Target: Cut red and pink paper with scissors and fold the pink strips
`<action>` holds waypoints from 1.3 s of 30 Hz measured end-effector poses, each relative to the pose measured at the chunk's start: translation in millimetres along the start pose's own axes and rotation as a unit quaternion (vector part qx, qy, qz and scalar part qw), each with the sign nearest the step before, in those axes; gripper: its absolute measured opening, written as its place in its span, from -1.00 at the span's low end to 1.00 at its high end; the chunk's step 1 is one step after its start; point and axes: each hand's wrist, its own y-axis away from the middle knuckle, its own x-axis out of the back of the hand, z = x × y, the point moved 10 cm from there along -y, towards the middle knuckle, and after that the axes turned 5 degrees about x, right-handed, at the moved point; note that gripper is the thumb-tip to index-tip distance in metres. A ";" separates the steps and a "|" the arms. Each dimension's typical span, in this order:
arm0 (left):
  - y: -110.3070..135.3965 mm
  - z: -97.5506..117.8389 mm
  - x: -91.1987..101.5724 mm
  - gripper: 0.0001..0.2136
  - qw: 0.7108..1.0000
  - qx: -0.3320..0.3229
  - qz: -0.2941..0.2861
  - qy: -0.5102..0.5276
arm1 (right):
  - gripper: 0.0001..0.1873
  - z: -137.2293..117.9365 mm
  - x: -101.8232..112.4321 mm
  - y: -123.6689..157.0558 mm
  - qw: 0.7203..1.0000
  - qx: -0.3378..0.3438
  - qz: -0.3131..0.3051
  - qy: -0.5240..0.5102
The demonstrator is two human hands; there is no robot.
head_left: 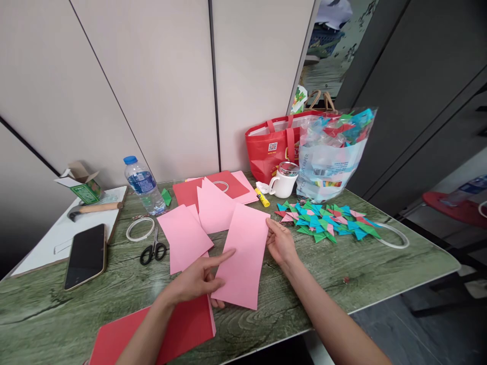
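A pink paper sheet is held a little above the table between both hands. My left hand grips its lower left edge, the thumb on top and some fingers underneath, while the index finger stretches over the paper. At the upper right edge, my right hand pinches the same sheet. Behind it lie more pink pieces, one pink sheet to the left and another pink sheet farther back. Beneath my left forearm is a stack of red paper with pink edges showing.
Scissors, a tape roll, a phone and a water bottle stand or lie left. A glue stick, a white mug, folded paper pieces and a red bag are at the right.
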 end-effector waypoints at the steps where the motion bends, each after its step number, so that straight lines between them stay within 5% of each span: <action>1: 0.2 0.2 -1.1 -0.39 1.000 0.000 -0.003 -0.002 | -0.86 -0.7 3.6 -0.8 1.000 0.005 0.016 -0.003; 8: -1.6 -0.6 -12.4 -0.39 0.999 -0.004 -0.037 0.004 | -0.78 1.4 35.9 0.6 0.986 0.043 0.156 0.031; 14: 0.3 -1.6 -11.5 -0.37 0.999 0.000 -0.039 0.004 | -0.60 -13.1 42.1 -2.2 0.966 0.136 0.150 0.164; 20: 3.5 -3.9 -7.8 -0.39 0.999 0.008 -0.035 -0.012 | -0.71 -19.1 44.9 -2.5 0.971 0.138 0.149 0.126; 24: 7.0 7.1 17.0 -0.38 0.998 -0.036 0.054 0.014 | -0.65 -18.6 38.0 -4.6 0.972 0.145 0.116 0.146; 27: 16.2 18.7 49.9 -0.32 0.981 -0.088 0.164 0.048 | -0.68 -13.4 15.9 -11.1 0.963 0.144 0.036 0.227; 29: 26.4 22.1 77.2 -0.31 0.956 -0.118 0.264 0.060 | -0.75 -19.8 -10.0 -13.4 0.916 0.199 -0.032 0.348; 32: 44.4 9.9 116.2 -0.38 0.896 -0.116 0.422 0.079 | -0.79 -24.6 -52.1 -13.6 0.759 0.282 -0.104 0.577; 35: 54.4 -18.5 140.0 -0.43 0.851 -0.029 0.519 0.075 | -0.68 -14.5 -66.5 -23.2 0.617 0.248 -0.100 0.740; 39: 72.3 -22.8 154.3 -0.47 0.780 0.094 0.604 -0.135 | -0.60 -6.1 -64.1 -31.4 0.540 0.203 -0.067 0.814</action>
